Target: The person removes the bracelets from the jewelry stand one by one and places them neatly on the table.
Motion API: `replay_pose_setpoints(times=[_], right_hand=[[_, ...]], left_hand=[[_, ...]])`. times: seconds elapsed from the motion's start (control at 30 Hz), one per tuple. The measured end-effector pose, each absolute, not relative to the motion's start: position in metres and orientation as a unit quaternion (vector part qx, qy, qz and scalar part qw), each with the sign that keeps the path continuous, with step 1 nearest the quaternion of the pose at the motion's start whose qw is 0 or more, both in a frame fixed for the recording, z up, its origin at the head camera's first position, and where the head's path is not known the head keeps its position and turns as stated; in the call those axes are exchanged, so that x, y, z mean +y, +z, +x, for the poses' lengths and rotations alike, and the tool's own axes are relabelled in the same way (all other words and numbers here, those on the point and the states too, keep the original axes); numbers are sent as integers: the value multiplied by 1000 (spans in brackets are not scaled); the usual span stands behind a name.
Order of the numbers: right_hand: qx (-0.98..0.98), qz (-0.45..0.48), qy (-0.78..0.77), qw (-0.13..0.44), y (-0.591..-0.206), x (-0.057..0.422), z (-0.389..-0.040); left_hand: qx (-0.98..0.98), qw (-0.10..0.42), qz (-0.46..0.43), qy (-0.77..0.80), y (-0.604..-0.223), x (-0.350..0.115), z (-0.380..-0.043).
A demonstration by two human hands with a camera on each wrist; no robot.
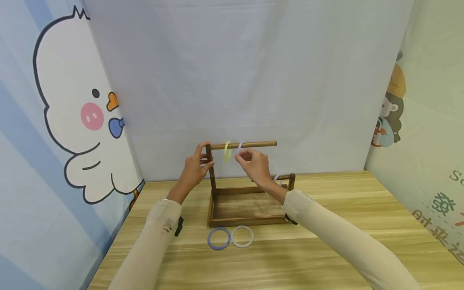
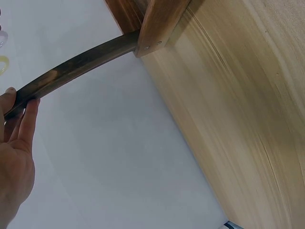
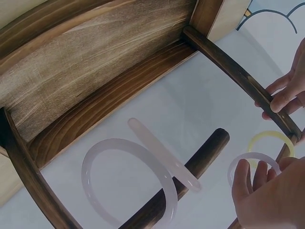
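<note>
My left hand (image 1: 193, 171) grips the upright post (image 1: 212, 178) of a brown wooden stand near its top, thumb on one side and fingers on the other. Across from it, my right hand (image 1: 259, 166) pinches a pale lavender ring (image 3: 252, 155), which is around the stand's upper rod (image 1: 259, 144). Between the hands, a yellow ring (image 1: 225, 153) hangs on that same rod, closer to the post. Two pale translucent rings, a lavender one (image 3: 87, 167) and a pinkish one (image 3: 164, 156), hang on the lower rod (image 3: 215, 144), partly hidden behind my right forearm in the head view.
The stand's shallow wooden tray base (image 1: 250, 222) sits on the wood-grain table (image 1: 188, 266). In front of it lie a blue-purple ring (image 1: 219, 248) and a whitish ring (image 1: 243, 246), side by side. A pale backdrop (image 1: 246, 80) rises behind, with printed cartoon curtains at both sides.
</note>
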State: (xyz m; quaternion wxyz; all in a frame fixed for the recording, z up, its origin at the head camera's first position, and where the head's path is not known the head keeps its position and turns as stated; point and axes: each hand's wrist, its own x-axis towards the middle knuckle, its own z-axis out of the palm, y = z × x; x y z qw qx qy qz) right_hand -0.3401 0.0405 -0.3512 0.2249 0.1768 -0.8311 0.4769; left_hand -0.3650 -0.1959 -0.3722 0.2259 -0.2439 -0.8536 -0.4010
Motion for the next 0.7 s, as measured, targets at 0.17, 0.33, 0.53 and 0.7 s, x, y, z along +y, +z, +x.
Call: replay_pose_setpoints(times=[0.17, 0.33, 0.53, 0.7], right_hand=[[-832, 171, 480, 218, -350, 40, -340], [-830, 171, 485, 215, -350, 41, -340], [-826, 171, 491, 216, -351, 44, -341], [-817, 167, 506, 219, -352, 49, -342]], left_hand=[[-856, 218, -238, -403, -373, -196, -363], [-856, 221, -240, -400, -372, -196, -361], [-853, 228, -249, -399, -370, -194, -360], [-854, 220, -244, -402, -371, -194, -363]])
